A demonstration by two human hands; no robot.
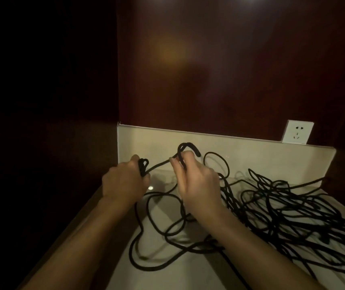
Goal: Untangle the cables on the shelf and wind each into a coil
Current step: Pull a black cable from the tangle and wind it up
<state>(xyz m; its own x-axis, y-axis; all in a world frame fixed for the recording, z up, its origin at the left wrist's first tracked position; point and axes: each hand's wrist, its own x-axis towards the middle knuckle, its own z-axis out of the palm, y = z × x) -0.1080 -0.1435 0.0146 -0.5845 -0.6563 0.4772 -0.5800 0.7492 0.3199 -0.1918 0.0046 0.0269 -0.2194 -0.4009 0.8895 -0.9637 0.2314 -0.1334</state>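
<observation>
On the pale shelf (188, 273), seen from the head camera, the left hand (123, 183) clenches a small bundle of black cable loops (143, 166). The right hand (196, 185) pinches a raised bend of cable (186, 148) between thumb and fingers. A tangled cable heap (293, 210) lies just right of that hand, below a wall socket (297, 132).

Black cables (282, 208), cream shelf (167, 143)

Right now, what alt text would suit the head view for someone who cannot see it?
Two bare hands work a black cable over a pale shelf: the left hand grips small loops, the right hand pinches a bend. A tangled cable pile lies right, below a wall socket.
</observation>
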